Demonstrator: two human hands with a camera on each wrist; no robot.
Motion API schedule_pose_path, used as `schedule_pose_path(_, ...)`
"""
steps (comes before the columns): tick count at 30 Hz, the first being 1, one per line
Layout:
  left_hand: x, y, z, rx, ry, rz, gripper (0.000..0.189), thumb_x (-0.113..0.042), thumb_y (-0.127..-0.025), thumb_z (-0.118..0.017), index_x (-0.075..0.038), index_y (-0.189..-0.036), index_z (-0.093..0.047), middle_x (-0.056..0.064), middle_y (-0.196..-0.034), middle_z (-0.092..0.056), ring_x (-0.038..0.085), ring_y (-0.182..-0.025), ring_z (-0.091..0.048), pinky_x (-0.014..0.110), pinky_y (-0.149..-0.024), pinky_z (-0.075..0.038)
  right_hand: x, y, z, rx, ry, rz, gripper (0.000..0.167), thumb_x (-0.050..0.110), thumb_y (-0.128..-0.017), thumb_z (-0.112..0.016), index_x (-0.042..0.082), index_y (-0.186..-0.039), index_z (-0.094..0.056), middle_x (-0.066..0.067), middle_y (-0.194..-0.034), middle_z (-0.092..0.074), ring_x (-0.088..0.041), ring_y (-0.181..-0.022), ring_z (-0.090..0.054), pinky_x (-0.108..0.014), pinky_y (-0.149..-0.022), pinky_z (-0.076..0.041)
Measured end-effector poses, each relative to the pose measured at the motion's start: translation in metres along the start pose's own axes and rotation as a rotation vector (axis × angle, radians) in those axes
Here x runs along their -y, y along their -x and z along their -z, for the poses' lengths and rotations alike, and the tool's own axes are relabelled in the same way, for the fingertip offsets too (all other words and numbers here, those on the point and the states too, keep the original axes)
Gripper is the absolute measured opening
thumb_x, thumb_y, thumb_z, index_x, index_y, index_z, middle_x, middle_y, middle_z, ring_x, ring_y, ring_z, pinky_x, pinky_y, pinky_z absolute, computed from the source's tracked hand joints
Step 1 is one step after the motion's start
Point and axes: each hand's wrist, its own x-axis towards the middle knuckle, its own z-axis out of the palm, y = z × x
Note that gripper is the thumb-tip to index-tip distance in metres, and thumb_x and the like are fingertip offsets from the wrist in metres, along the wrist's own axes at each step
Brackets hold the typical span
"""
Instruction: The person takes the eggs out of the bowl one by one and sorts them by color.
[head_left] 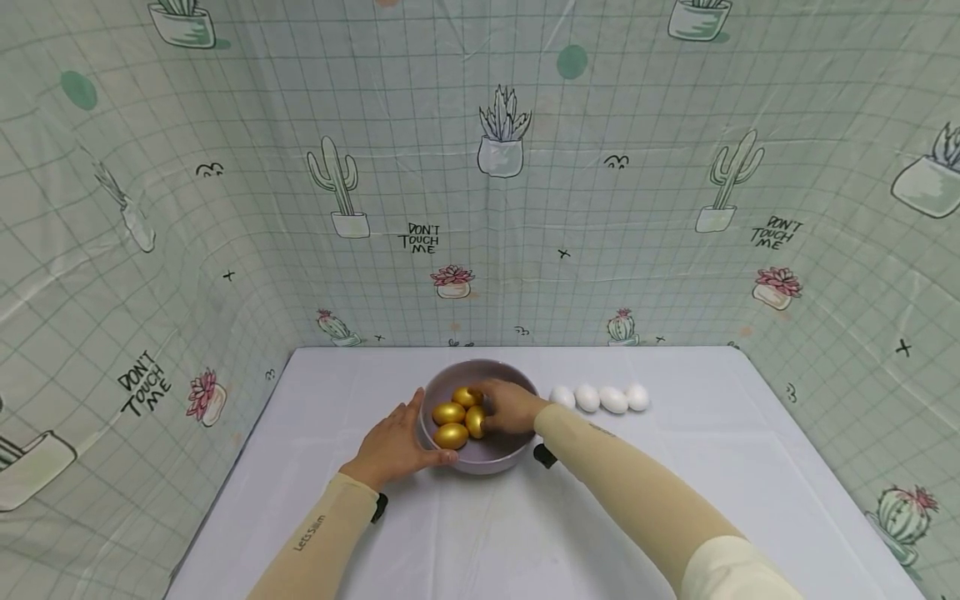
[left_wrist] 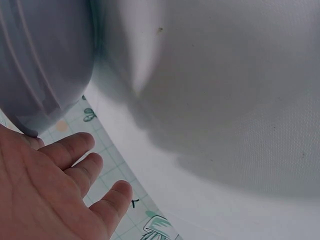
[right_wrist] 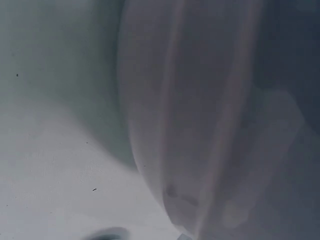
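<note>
A round mauve bowl stands on the white table with several shiny gold eggs clustered in its left half. My left hand rests at the bowl's left side, its fingers spread along the outside and the thumb at the near rim. In the left wrist view, the extended fingers lie beside and below the bowl's wall. My right hand reaches inside over the right rim, fingertips and thumb right at the gold eggs on that side. I cannot tell whether it grips one. The right wrist view shows mostly blurred bowl wall.
Several white eggs lie in a row to the right of the bowl, close beyond my right wrist. A cloth printed with cacti hangs behind the table and along both sides. The white tabletop extends in front of the bowl.
</note>
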Motion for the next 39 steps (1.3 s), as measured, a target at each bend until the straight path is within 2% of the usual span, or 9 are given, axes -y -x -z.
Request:
schedule_pose_path(6, 0.002, -0.003, -0.002, 0.001, -0.004, 0.002, 0.13, -0.082, -0.07, -0.066, -0.006, -0.16, -0.012, 0.023, -0.156, -0.032, 0.042, -0.143, -0.029, 0.058, -0.111, -0.029, -0.003, -0.004, -0.002, 0.018, -0.012, -0.026, 0.064, 0.014, -0.09, -0.075, 0.005, -0.147, -0.046, -0.011, -0.145, -0.051, -0.025, -0.134, -0.046, -0.04, -0.112, -0.033)
schedule_pose_path(10, 0.003, -0.003, -0.002, -0.01, -0.011, -0.006, 0.13, -0.082, -0.07, -0.066, -0.005, -0.16, -0.013, 0.023, -0.156, -0.033, 0.042, -0.142, -0.031, 0.058, -0.11, -0.031, -0.004, -0.005, -0.004, 0.013, -0.002, -0.024, 0.056, 0.016, -0.091, -0.075, 0.006, -0.142, -0.054, -0.012, -0.142, -0.053, -0.027, -0.133, -0.046, -0.042, -0.111, -0.035)
schedule_pose_path(15, 0.002, -0.002, -0.002, -0.01, -0.013, -0.007, 0.13, -0.083, -0.07, -0.065, -0.005, -0.16, -0.013, 0.023, -0.156, -0.033, 0.042, -0.142, -0.031, 0.058, -0.11, -0.031, -0.003, -0.004, -0.006, -0.006, 0.042, -0.007, 0.045, 0.018, -0.088, -0.077, 0.01, -0.131, -0.065, -0.01, -0.132, -0.057, -0.024, -0.123, -0.051, -0.041, -0.107, -0.04)
schedule_pose_path(21, 0.001, -0.002, -0.001, -0.013, -0.015, -0.01, 0.13, -0.082, -0.07, -0.066, -0.004, -0.16, -0.014, 0.023, -0.156, -0.034, 0.042, -0.142, -0.031, 0.058, -0.109, -0.032, 0.001, -0.001, -0.005, -0.038, 0.075, 0.026, 0.04, 0.015, -0.084, -0.079, 0.009, -0.122, -0.069, -0.01, -0.123, -0.06, -0.024, -0.115, -0.054, -0.04, -0.103, -0.043)
schedule_pose_path(27, 0.001, -0.001, -0.001, -0.023, -0.017, -0.017, 0.129, -0.081, -0.07, -0.067, -0.003, -0.159, -0.015, 0.022, -0.155, -0.035, 0.042, -0.142, -0.032, 0.058, -0.109, -0.033, 0.004, -0.001, -0.004, -0.009, 0.043, 0.029, 0.04, 0.017, -0.086, -0.08, 0.008, -0.123, -0.069, -0.002, -0.112, -0.065, -0.016, -0.103, -0.057, -0.035, -0.094, -0.047)
schedule_pose_path(30, 0.001, -0.001, -0.001, -0.026, -0.017, -0.02, 0.129, -0.081, -0.071, -0.067, -0.003, -0.159, -0.016, 0.022, -0.155, -0.035, 0.042, -0.142, -0.033, 0.058, -0.109, -0.033, 0.005, -0.001, -0.005, 0.008, 0.012, 0.019, 0.041, 0.016, -0.086, -0.08, 0.006, -0.124, -0.068, -0.001, -0.113, -0.066, -0.013, -0.101, -0.059, -0.032, -0.092, -0.049)
schedule_pose_path(39, 0.001, 0.0, -0.001, -0.023, -0.013, -0.021, 0.129, -0.081, -0.07, -0.067, -0.003, -0.159, -0.016, 0.022, -0.155, -0.035, 0.043, -0.141, -0.033, 0.059, -0.108, -0.033, 0.009, 0.0, -0.005, 0.025, -0.059, -0.014, 0.042, 0.01, -0.085, -0.081, 0.005, -0.123, -0.066, -0.004, -0.115, -0.067, -0.014, -0.099, -0.061, -0.032, -0.091, -0.05)
